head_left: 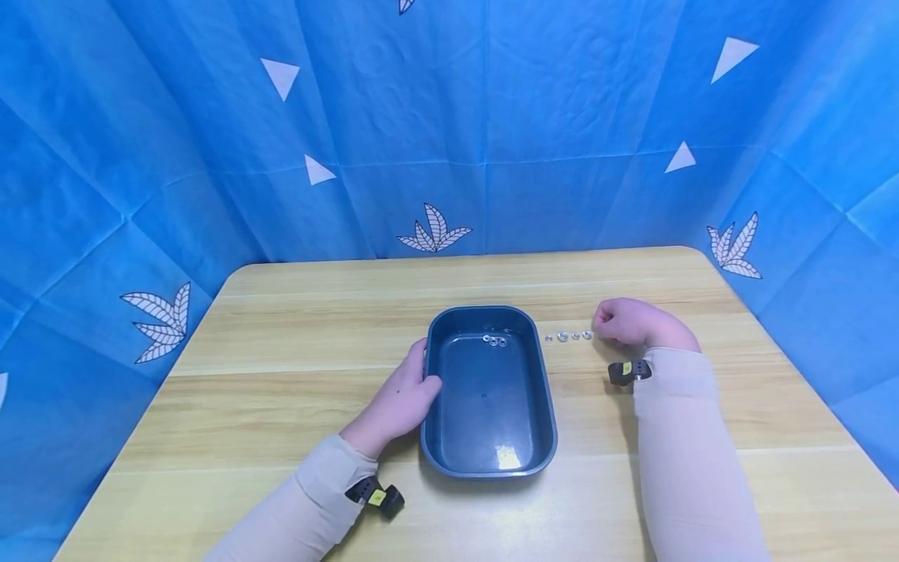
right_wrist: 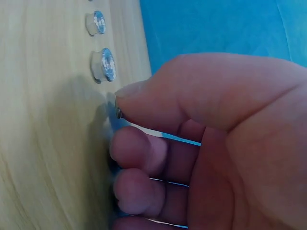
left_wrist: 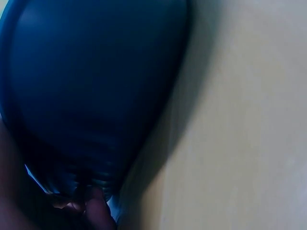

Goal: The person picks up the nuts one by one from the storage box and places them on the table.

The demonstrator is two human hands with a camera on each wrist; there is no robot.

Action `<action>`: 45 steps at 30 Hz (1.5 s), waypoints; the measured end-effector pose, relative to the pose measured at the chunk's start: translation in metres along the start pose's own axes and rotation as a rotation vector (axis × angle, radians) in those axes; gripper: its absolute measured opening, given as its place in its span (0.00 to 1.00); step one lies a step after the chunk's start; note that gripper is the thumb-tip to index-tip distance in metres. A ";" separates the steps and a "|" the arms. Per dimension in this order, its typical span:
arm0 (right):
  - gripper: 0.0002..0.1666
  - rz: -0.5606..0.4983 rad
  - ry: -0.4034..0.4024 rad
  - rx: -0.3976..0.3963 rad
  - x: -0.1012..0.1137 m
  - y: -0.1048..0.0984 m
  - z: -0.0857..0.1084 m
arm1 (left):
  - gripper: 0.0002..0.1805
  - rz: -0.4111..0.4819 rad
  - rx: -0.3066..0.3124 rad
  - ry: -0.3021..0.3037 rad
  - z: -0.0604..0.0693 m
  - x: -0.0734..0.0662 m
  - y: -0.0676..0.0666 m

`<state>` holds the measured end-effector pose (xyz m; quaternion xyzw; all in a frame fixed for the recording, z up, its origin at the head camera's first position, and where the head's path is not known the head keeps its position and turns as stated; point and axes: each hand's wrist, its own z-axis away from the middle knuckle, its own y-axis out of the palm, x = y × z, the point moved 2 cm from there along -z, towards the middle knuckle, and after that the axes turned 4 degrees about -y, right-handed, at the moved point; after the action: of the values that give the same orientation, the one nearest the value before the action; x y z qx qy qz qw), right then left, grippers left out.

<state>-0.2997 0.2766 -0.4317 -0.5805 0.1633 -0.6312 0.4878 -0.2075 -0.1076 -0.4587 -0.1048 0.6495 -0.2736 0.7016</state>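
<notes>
A dark blue rectangular tray [head_left: 489, 474] with rounded corners lies on the table. My left hand [head_left: 400, 394] grips its left wall, thumb over the rim and fingers outside. Inside, near the far end, sit several small shiny rings [head_left: 494, 341]. To the right of the tray, several small round silvery pieces [head_left: 563, 337] stand in a row. At the row's right end is my right hand [head_left: 635, 322], fingers curled. In the right wrist view, its thumb pinches a small metal ring [right_wrist: 118, 108] seen edge-on, low over the table; the index fingertip is mostly hidden.
The light wooden table [head_left: 302, 328] has rounded far corners. A blue curtain [head_left: 485, 117] with white triangles and leaf prints hangs behind it and at both sides.
</notes>
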 end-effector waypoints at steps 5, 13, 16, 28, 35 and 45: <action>0.05 0.024 0.016 -0.010 -0.001 0.002 -0.001 | 0.36 0.004 0.003 -0.004 0.000 -0.001 0.000; 0.06 0.008 0.029 -0.012 0.001 0.004 -0.002 | 0.36 0.009 -0.001 0.005 0.002 -0.003 0.000; 0.06 -0.012 0.033 -0.008 0.001 0.004 -0.002 | 0.36 0.008 -0.003 0.006 0.003 -0.003 0.000; 0.06 -0.038 0.062 0.010 0.001 0.004 -0.001 | 0.36 0.015 0.000 0.000 0.003 -0.003 -0.001; 0.06 -0.052 0.059 0.007 0.001 0.003 0.000 | 0.36 0.004 0.003 -0.001 0.002 -0.002 -0.001; 0.08 -0.034 0.027 -0.040 0.007 -0.003 0.003 | 0.36 -0.007 -0.012 0.004 0.001 -0.002 -0.001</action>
<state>-0.2971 0.2738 -0.4241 -0.5843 0.1727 -0.6436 0.4631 -0.2067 -0.1078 -0.4557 -0.1107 0.6522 -0.2724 0.6987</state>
